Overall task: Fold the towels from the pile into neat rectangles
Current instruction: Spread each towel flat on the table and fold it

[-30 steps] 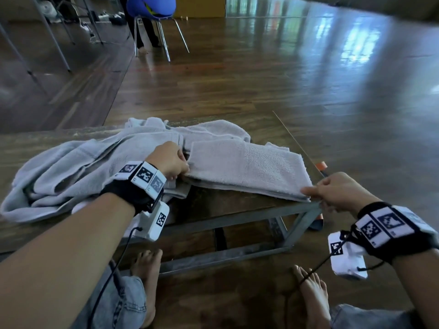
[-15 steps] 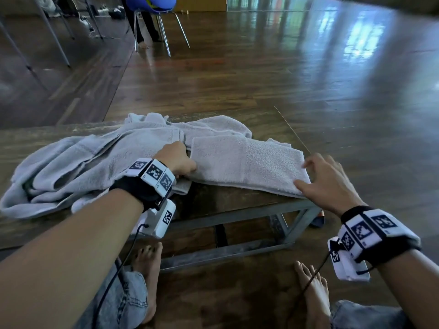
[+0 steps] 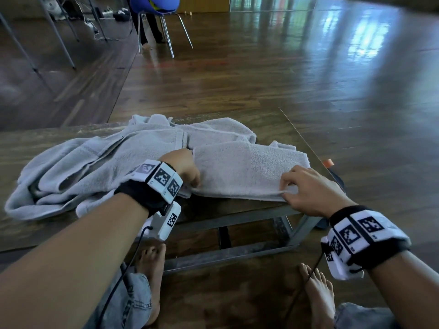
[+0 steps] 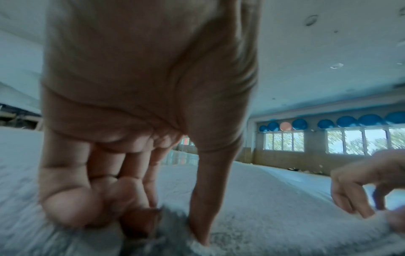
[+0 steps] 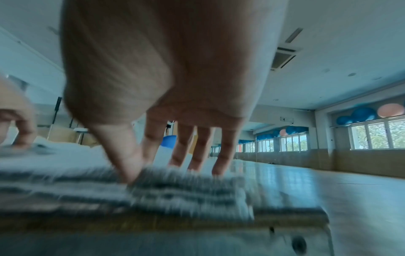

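Note:
A folded grey towel lies on the right end of the low wooden table. My left hand is at its near left corner, fingers curled and thumb pressed down, pinching the cloth. My right hand pinches the towel's near edge toward the right, thumb against the layered edge and fingers on top. In the left wrist view the left hand pinches the pile; in the right wrist view the right hand grips the edge. The pile of loose grey towels sprawls to the left.
The table's right edge and metal frame sit just past the towel, with an orange-tipped object on the floor beyond. My bare feet are under the front edge. A blue chair with someone's legs stands far back.
My right hand left the table's right corner, passed flat over the towel's right end, and now pinches its near edge further left. The left hand stayed at the left corner.

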The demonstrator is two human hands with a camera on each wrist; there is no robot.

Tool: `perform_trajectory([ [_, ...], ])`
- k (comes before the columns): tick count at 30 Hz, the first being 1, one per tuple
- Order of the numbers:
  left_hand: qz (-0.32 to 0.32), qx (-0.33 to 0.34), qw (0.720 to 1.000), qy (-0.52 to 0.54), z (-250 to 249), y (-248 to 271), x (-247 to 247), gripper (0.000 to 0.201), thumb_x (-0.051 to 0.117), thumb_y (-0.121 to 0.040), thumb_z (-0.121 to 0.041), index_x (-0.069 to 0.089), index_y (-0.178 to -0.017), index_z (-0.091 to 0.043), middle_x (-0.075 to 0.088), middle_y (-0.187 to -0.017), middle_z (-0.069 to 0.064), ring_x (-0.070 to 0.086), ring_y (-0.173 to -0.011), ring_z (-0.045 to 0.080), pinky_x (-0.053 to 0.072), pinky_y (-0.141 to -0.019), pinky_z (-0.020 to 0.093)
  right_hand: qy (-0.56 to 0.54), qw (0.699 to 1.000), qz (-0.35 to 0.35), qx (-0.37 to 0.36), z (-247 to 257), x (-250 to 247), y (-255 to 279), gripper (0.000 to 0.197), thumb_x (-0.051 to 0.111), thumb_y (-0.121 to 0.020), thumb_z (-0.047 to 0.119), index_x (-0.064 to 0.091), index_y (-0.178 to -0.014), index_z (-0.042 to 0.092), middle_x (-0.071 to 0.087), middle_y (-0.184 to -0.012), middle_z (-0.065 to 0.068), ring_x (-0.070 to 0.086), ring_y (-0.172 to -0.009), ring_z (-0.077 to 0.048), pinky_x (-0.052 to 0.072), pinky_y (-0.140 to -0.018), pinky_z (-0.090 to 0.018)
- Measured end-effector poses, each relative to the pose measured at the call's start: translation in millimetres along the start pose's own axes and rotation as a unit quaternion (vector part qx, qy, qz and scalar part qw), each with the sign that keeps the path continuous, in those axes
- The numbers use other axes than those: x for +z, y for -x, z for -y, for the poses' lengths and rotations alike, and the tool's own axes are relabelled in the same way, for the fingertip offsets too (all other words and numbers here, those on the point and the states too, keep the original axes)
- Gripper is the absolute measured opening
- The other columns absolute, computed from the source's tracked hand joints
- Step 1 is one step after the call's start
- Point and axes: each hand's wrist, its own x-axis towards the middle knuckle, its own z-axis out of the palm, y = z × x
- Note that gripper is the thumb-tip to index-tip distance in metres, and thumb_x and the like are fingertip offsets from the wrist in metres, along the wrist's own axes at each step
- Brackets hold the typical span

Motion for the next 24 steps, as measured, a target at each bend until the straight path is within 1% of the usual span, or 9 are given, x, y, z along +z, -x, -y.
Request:
perform_trajectory([
  [2, -0.056, 0.038, 0.998, -0.012, -6.3, 2.4, 1.9, 0.025, 0.077, -0.077, -0.021, 0.057, -0.087, -0.009, 0.062, -0.085, 0.008, 0.06, -0.074, 0.024, 0.049, -0.064, 0.033, -0.004, 1.0, 0.016, 0.019, 3.7, -8.0, -4.2, 0.017, 0.057, -0.084, 0.054, 0.06, -0.077, 0.039, 0.057, -0.101, 0.017, 0.057, -0.097, -0.012, 0.048, -0.078, -0.036],
  [4, -0.138, 0.13, 0.981, 0.037, -20.0, 2.0, 7.8, 0.036, 0.07, -0.085, -0.03, 0.052, -0.11, -0.011, 0.055, -0.105, 0.006, 0.057, -0.09, 0.023, 0.049, -0.077, 0.035, -0.043, 0.996, -0.069, 0.027, 11.2, -7.7, -11.0, 0.027, 0.054, -0.083, 0.061, 0.062, -0.077, 0.036, 0.059, -0.095, 0.017, 0.057, -0.091, -0.011, 0.048, -0.075, -0.035],
  [6, -0.187, 0.226, 0.954, 0.065, -40.6, 1.8, 17.9, 0.04, 0.062, -0.093, -0.037, 0.047, -0.121, -0.014, 0.047, -0.119, 0.005, 0.05, -0.102, 0.019, 0.042, -0.083, 0.031, -0.079, 0.981, -0.177, 0.002, 23.1, -0.2, -20.8, 0.021, 0.053, -0.09, 0.054, 0.061, -0.094, 0.036, 0.057, -0.106, 0.013, 0.054, -0.102, -0.012, 0.048, -0.083, -0.036],
  [8, -0.19, 0.277, 0.941, 0.042, -58.0, -0.9, 35.1, 0.041, 0.052, -0.099, -0.039, 0.042, -0.132, -0.015, 0.041, -0.137, 0.01, 0.044, -0.12, 0.023, 0.042, -0.095, 0.037, -0.104, 0.976, -0.185, -0.051, 36.2, 11.8, -33.2, 0.031, 0.052, -0.095, 0.043, 0.056, -0.124, 0.031, 0.052, -0.131, 0.007, 0.045, -0.125, -0.015, 0.041, -0.101, -0.037],
  [9, -0.174, 0.279, 0.944, 0.021, -62.5, -3.5, 45.7, 0.045, 0.048, -0.101, -0.038, 0.037, -0.139, -0.015, 0.034, -0.147, 0.012, 0.037, -0.133, 0.027, 0.038, -0.105, 0.042, -0.108, 0.979, -0.158, -0.071, 41.1, 19.6, -39.2, 0.041, 0.051, -0.097, 0.037, 0.048, -0.137, 0.029, 0.044, -0.145, 0.006, 0.037, -0.137, -0.017, 0.036, -0.11, -0.04],
  [11, -0.116, 0.264, 0.957, -0.018, -63.3, -11.3, 65.7, 0.062, 0.044, -0.102, -0.036, 0.017, -0.154, -0.017, 0.008, -0.163, 0.01, 0.009, -0.151, 0.029, 0.02, -0.119, 0.05, -0.096, 0.989, -0.086, -0.072, 42.5, 35.9, -49.3, 0.061, 0.045, -0.098, 0.032, 0.023, -0.155, 0.03, 0.018, -0.165, 0.005, 0.013, -0.153, -0.019, 0.019, -0.122, -0.048],
  [14, -0.049, 0.247, 0.967, -0.037, -51.1, -24.9, 85.6, 0.07, 0.032, -0.104, -0.046, -0.011, -0.156, -0.03, -0.021, -0.165, -0.004, -0.017, -0.152, 0.022, 0.0, -0.122, 0.051, -0.07, 0.996, 0.001, -0.046, 33.2, 55.7, -58.0, 0.067, 0.036, -0.102, 0.042, 0.0, -0.159, 0.038, -0.008, -0.169, 0.011, -0.012, -0.155, -0.017, -0.003, -0.122, -0.052],
  [18, -0.011, 0.246, 0.969, -0.028, -39.9, -40.2, 89.6, 0.067, 0.021, -0.1, -0.06, -0.022, -0.15, -0.046, -0.031, -0.16, -0.009, -0.027, -0.148, 0.012, -0.011, -0.12, 0.046, -0.049, 0.997, 0.002, -0.054, 23.5, 60.0, -60.9, 0.066, 0.027, -0.101, 0.057, -0.008, -0.156, 0.047, -0.017, -0.167, 0.016, -0.018, -0.153, -0.013, -0.009, -0.121, -0.05],
  [24, 0.006, 0.224, 0.974, -0.024, -33.8, -44.1, 87.6, 0.074, 0.023, -0.093, -0.073, -0.023, -0.147, -0.052, -0.033, -0.159, -0.008, -0.029, -0.147, 0.012, -0.014, -0.118, 0.045, -0.042, 0.999, 0.016, -0.02, 17.0, 56.0, -55.9, 0.08, 0.021, -0.089, 0.077, -0.015, -0.154, 0.049, -0.019, -0.166, 0.018, -0.019, -0.153, -0.011, -0.011, -0.121, -0.048],
])
